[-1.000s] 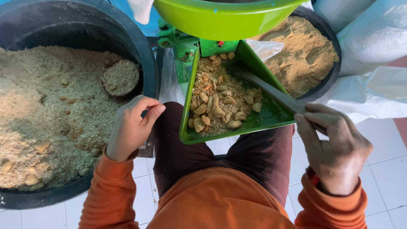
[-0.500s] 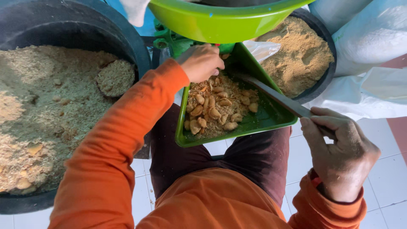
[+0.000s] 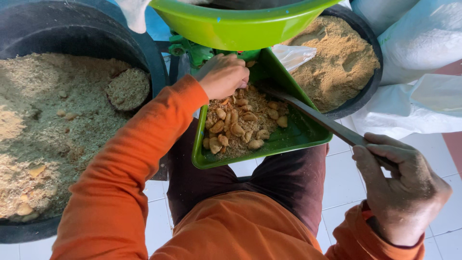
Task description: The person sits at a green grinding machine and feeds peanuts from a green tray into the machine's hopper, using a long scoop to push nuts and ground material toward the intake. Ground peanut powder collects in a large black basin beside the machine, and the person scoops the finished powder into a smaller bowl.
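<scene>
A green tray (image 3: 293, 137) rests on my lap and holds a heap of pale brown lumps (image 3: 238, 125) mixed with crumbs. My left hand (image 3: 225, 74), in an orange sleeve, reaches over the tray's far end with its fingers curled on the lumps under a green bowl (image 3: 236, 24). My right hand (image 3: 402, 185) grips the handle of a long grey metal blade (image 3: 317, 115) whose far end lies in the tray by the lumps.
A large black tub (image 3: 154, 58) of coarse tan meal stands on the left. A second black tub (image 3: 370, 82) of finer brown meal sits at the upper right, beside white sacks (image 3: 423, 43). White tiled floor (image 3: 346, 183) lies below.
My left hand rose from beside my knee, crossed over the tray and now sits at its far end on the lumps. My right hand has kept hold of the blade.
</scene>
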